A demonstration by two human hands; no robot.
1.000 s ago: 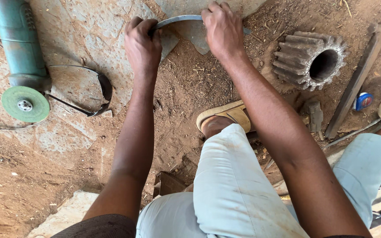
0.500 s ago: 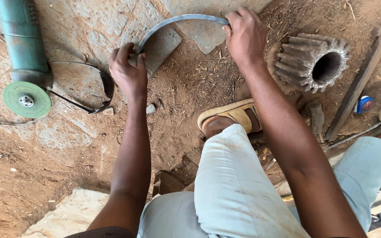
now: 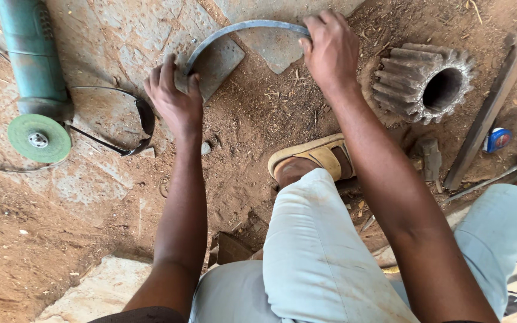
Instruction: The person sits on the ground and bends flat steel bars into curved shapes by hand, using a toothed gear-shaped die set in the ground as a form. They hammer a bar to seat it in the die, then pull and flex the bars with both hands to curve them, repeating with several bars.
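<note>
While both fists clamp its ends, left hand (image 3: pixel 175 98) and right hand (image 3: pixel 330 51) bow a flat steel strip (image 3: pixel 240 27) at upper centre; further bending likely needs steady inward pressure.

Dull metal lying on rough dirt and stone

A matt grey metal strip (image 3: pixel 240 29) is curving over rough stone slabs (image 3: pixel 273 51); a rusty toothed gear (image 3: pixel 417 81) is sitting in gritty soil.

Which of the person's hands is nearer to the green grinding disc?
Left. The left hand grips the bent metal strip right of the disc; the right hand is farther right.
</note>
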